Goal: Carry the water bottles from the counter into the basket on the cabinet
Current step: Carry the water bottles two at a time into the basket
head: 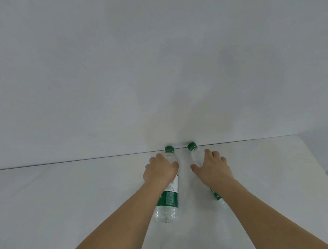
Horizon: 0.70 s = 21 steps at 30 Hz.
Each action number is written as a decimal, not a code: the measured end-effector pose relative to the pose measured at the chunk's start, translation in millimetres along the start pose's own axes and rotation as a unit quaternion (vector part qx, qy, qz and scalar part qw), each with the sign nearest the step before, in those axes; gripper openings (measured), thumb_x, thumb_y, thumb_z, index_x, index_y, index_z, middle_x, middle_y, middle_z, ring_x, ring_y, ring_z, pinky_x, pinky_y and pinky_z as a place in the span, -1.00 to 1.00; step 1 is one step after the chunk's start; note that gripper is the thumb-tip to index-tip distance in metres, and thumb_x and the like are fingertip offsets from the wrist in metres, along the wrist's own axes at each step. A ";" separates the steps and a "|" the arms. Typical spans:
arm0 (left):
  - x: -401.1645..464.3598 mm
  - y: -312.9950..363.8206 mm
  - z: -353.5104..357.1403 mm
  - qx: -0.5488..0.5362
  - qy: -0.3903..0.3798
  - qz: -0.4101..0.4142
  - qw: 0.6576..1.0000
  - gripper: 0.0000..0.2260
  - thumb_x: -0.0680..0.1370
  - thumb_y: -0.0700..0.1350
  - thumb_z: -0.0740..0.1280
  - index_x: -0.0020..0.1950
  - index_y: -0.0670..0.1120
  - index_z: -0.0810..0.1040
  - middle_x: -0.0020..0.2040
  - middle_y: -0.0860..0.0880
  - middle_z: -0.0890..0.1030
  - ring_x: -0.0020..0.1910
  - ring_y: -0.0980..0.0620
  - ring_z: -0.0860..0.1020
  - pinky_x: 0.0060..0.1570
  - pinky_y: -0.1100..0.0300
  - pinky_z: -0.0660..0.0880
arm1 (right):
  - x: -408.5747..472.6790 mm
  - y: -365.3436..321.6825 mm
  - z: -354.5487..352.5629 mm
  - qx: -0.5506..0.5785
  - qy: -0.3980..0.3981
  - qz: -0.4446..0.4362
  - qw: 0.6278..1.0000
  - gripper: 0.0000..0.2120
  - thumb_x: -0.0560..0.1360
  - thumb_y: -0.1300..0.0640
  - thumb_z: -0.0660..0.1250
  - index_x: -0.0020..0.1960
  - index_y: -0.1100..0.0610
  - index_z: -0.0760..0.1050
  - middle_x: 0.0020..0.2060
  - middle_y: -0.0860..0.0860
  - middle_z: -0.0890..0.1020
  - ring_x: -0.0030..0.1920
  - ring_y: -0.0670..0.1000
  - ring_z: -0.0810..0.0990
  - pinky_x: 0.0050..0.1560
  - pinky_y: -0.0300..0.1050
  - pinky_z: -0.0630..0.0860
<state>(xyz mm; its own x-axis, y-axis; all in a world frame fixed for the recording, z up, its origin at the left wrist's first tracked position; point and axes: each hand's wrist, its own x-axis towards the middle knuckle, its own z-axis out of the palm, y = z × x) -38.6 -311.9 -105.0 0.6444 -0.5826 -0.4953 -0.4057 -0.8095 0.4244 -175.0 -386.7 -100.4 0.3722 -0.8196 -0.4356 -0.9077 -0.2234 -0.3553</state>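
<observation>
Two clear water bottles with green caps and green labels stand side by side on the white counter [72, 205], close to the wall. My left hand [160, 171] wraps the upper part of the left bottle [169, 200]. My right hand [212, 169] lies over the right bottle [195, 156], fingers spread around its shoulder; my forearm hides most of its body. No basket or cabinet is in view.
A plain white wall [145, 53] rises right behind the bottles. The counter's right end [318, 163] drops off at the far right, with grey floor beyond it.
</observation>
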 end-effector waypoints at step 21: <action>34.6 -17.8 50.0 -0.083 0.100 -0.015 0.991 -0.51 0.34 0.26 0.33 0.12 0.00 0.40 0.02 0.05 0.46 -0.02 -0.06 0.54 -0.03 0.01 0.52 | 44.2 23.5 41.6 0.016 0.111 -0.037 0.993 -0.36 0.40 -0.28 0.28 0.36 0.02 0.30 0.13 -0.01 0.52 0.14 0.08 0.50 -0.06 -0.08 0.34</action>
<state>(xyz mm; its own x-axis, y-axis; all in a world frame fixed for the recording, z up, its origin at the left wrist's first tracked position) -41.5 -321.3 -167.6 0.7767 -0.5194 -0.3563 -0.2833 -0.7933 0.5389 -171.8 -406.2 -162.4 0.3826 -0.8985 -0.2153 -0.8717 -0.2737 -0.4065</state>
